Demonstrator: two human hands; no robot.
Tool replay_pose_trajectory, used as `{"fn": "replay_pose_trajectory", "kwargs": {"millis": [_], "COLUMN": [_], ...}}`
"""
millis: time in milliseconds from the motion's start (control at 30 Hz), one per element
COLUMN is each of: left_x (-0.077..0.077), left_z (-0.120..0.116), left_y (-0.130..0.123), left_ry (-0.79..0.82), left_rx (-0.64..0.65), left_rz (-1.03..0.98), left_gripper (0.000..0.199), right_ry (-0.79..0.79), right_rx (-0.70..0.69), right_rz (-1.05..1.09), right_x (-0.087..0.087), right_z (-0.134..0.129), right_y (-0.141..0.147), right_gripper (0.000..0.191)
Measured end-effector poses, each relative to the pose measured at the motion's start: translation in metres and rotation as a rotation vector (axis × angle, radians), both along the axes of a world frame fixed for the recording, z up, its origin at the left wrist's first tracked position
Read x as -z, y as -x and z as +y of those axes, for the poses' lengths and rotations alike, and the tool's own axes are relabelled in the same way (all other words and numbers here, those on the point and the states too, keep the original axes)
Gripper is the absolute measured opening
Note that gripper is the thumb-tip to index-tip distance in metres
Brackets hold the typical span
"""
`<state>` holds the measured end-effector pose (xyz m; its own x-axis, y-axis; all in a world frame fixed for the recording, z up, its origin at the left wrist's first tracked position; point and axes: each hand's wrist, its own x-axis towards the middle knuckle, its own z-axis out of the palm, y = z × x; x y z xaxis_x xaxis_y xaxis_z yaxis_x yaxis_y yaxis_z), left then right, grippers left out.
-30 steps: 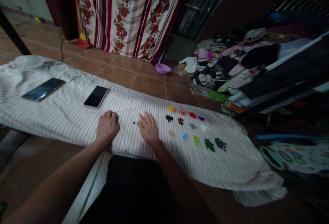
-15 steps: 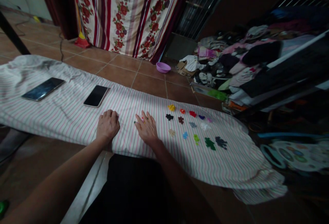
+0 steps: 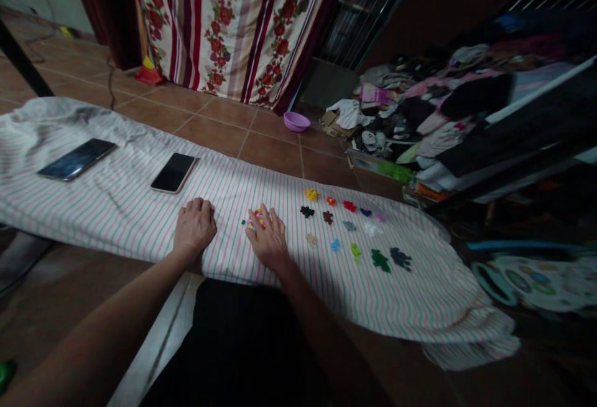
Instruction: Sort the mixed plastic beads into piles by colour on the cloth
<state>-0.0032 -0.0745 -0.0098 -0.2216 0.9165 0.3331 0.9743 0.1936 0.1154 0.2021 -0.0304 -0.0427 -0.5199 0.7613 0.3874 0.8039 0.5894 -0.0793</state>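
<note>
Under and beside the fingers of my right hand [image 3: 269, 239] lies a small multicoloured pile [image 3: 257, 218] of bits on the striped cloth [image 3: 228, 189]. That hand's fingers are spread. My left hand [image 3: 194, 228] rests on the cloth to the left, its fingers curled down and their tips hidden. To the right, small single-colour piles lie in rows, among them yellow [image 3: 311, 195], red [image 3: 349, 206], black [image 3: 306, 211], brown [image 3: 328, 217], light blue [image 3: 335, 245], lime [image 3: 356, 252], dark green [image 3: 380, 260] and dark grey [image 3: 400, 258].
A phone [image 3: 174, 173] and a larger dark-screened device [image 3: 77, 160] lie on the cloth at the left. Beyond it, a purple basin [image 3: 296, 122] sits on the tiled floor. Heaped clothes [image 3: 420, 105] fill the right background, and a floral curtain [image 3: 224, 27] hangs behind.
My right hand has shifted slightly, its fingers drawn a little to the right, and more of the multicoloured pile shows. My left hand has barely moved.
</note>
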Motion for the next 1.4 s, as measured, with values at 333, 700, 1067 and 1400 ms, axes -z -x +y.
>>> {"fn": "replay_pose_trajectory", "kwargs": {"millis": [333, 700, 1067, 1400], "left_x": [0.001, -0.001, -0.004, -0.004], "left_z": [0.001, 0.000, 0.000, -0.001], "left_y": [0.001, 0.001, -0.001, -0.001], "left_ry": [0.004, 0.028, 0.039, 0.034], "left_rx": [0.007, 0.002, 0.003, 0.006], "left_rz": [-0.029, -0.043, -0.064, -0.043], "left_gripper": [0.023, 0.024, 0.025, 0.024], "right_ry": [-0.006, -0.017, -0.015, 0.012], "right_rx": [-0.077, -0.083, -0.144, -0.162], "right_rz": [0.171, 0.042, -0.001, -0.006], "right_x": [-0.002, -0.006, -0.009, -0.009], "right_z": [0.002, 0.002, -0.009, -0.013], "right_y": [-0.026, -0.012, -0.012, -0.013], "right_gripper": [0.048, 0.050, 0.048, 0.050]}}
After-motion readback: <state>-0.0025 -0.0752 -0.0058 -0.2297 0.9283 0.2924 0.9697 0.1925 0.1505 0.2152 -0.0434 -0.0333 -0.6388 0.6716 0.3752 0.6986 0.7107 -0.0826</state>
